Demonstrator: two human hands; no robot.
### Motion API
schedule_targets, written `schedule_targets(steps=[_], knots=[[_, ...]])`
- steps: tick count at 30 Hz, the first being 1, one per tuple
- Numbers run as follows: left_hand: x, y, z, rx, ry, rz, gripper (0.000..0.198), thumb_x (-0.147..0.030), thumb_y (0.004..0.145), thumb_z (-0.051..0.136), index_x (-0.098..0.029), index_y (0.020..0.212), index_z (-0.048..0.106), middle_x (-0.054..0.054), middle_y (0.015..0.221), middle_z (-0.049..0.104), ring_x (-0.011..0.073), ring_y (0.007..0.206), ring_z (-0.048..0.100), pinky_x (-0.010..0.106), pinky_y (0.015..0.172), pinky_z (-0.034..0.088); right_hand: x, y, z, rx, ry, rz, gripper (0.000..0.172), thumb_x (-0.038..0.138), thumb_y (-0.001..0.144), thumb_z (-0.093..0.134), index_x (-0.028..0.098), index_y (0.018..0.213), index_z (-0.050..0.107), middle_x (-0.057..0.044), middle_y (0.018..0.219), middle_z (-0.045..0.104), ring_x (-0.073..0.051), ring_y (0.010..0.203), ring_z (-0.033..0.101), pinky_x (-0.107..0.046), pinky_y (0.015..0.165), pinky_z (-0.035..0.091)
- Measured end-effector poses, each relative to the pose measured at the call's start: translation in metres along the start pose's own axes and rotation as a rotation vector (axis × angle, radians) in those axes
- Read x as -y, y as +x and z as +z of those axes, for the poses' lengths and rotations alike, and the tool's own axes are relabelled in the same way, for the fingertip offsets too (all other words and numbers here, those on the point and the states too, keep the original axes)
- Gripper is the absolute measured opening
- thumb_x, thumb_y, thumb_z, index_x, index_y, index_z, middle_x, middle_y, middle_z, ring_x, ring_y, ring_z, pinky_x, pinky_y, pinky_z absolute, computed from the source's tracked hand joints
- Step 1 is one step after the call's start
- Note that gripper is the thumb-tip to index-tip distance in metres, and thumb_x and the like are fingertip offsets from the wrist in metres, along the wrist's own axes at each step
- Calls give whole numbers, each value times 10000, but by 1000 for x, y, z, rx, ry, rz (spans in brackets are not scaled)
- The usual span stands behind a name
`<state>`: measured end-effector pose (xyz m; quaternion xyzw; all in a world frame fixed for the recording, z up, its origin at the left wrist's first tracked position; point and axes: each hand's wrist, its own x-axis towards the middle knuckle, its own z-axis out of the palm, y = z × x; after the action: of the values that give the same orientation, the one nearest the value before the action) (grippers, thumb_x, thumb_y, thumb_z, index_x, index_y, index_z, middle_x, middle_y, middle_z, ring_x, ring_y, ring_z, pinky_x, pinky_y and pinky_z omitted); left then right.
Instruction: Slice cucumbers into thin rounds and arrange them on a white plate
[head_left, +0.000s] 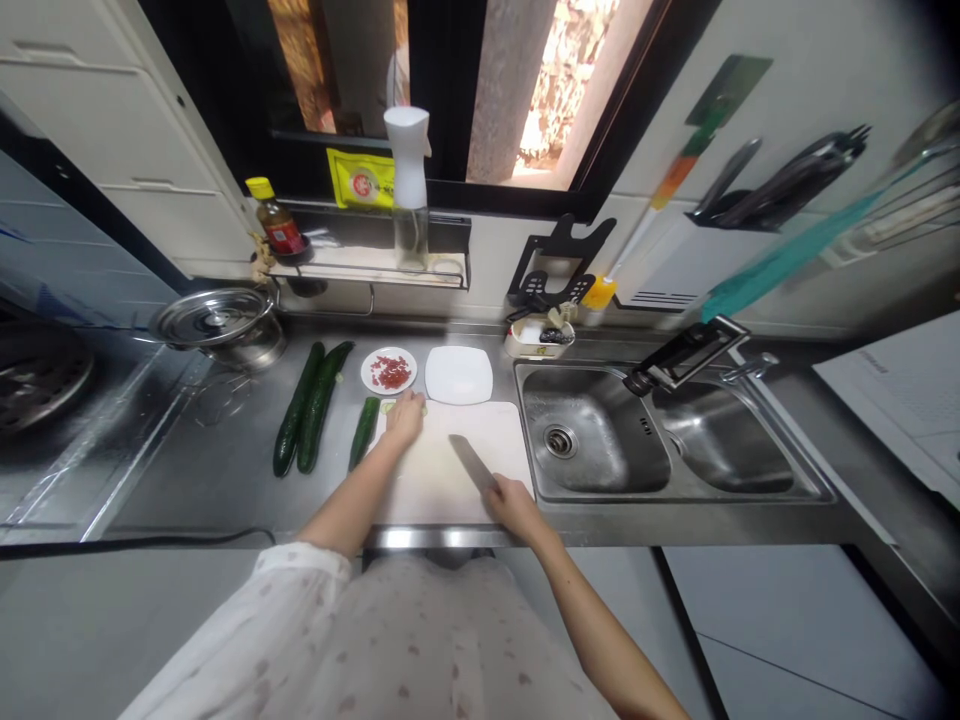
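Over the cutting board (495,430), knife (471,462) in fingers (494,489) of right hand (514,507).

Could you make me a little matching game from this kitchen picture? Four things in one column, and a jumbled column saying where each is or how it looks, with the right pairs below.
Things:
1. Knife
2. Round plate
3. Two long cucumbers
4. Pot

Descriptions:
A. Bearing small red pieces
B. Topped with a metal lid
C. Held in the right hand
D. Dark green, lying side by side

Right pairs: 1-C, 2-A, 3-D, 4-B
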<state>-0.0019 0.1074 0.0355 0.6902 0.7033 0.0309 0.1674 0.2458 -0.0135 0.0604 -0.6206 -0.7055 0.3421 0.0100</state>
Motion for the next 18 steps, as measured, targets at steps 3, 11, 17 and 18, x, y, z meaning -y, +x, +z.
schedule_targets(steps=[3,11,17,18], knots=[[0,-3,1,-10,-50,-5,256,-139,899,411,-192,1044,615,106,1064,624,214,1009,562,295,849,407,-1,-1,1,4,8,6,201,163,876,456,141,957,639,-58,818,668,-147,724,559,-230,611,281],[-1,-21,10,20,-358,-212,130,-293,845,586,-216,947,608,15,939,685,150,840,603,236,721,412,4,-1,-1,4,-10,8,197,162,878,462,154,922,654,-60,800,674,-159,720,563,-240,616,280],[-6,-49,27,35,-520,-221,124,-289,784,654,-191,849,618,-1,825,673,122,747,600,207,656,406,9,-2,-1,-3,-1,-36,160,153,883,473,165,913,630,-62,846,684,-149,756,571,-222,634,292],[-6,-54,30,39,-529,-224,118,-288,784,654,-191,842,619,-4,811,671,119,737,598,205,647,403,9,-2,0,-3,-3,-40,152,159,886,475,166,909,625,-62,848,683,-148,759,571,-221,633,291]])
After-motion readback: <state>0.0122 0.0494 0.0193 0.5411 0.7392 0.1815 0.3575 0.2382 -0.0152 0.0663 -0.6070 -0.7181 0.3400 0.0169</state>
